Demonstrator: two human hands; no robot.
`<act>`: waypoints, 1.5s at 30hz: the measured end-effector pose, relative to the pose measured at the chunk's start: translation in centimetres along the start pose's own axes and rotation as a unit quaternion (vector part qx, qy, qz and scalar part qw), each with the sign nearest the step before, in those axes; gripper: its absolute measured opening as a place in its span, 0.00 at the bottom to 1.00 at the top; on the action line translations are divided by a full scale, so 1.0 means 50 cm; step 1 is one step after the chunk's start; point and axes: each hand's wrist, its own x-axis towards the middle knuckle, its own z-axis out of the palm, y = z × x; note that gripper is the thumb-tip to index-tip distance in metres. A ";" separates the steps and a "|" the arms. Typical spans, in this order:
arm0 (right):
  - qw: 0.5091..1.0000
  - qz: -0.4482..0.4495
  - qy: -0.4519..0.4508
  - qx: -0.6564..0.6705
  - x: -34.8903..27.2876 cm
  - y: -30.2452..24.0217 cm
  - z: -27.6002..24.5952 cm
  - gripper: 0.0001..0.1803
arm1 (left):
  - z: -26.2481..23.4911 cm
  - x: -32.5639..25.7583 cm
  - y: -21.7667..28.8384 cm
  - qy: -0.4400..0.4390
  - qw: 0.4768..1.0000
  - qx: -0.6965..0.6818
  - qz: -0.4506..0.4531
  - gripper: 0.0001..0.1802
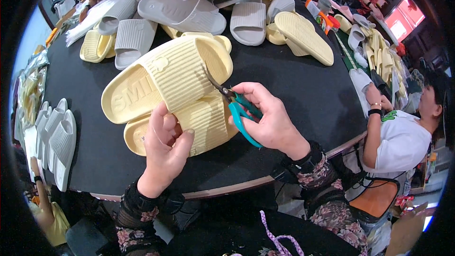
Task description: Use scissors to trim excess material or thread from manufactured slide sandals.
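Note:
Two pale yellow slippers lie before me on the black table. The upper slipper [177, 68], with a ribbed strap and raised letters on its footbed, partly covers the lower slipper [208, 121]. My left hand [163, 149] has curled fingers at the near edge of the upper slipper's strap; its thumb lies over the lower slipper. Just what the fingertips pinch is partly hidden. My right hand [275, 121] is closed round the teal handles of small scissors [244, 114]. Their dark blades reach to the strap's right edge, by the foot opening.
Grey slippers [182, 14] and yellow ones are heaped along the far side of the black table [289, 90]. White slippers [61, 137] stand at the left edge. A co-worker in a white shirt [403, 137] sits at the right, near more slippers [381, 61]. Other people stand behind.

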 end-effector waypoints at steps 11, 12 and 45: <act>0.999 -0.008 0.031 0.003 0.000 -0.006 -0.006 0.25 | 0.003 -0.006 -0.002 -0.011 1.000 0.002 0.009 0.33; 0.999 -0.008 0.031 0.004 0.000 -0.004 -0.006 0.25 | 0.003 -0.006 -0.002 -0.013 1.000 0.002 0.011 0.33; 0.994 -0.048 0.073 0.059 -0.003 0.000 -0.009 0.26 | 0.002 -0.015 -0.011 -0.040 0.998 0.035 0.040 0.31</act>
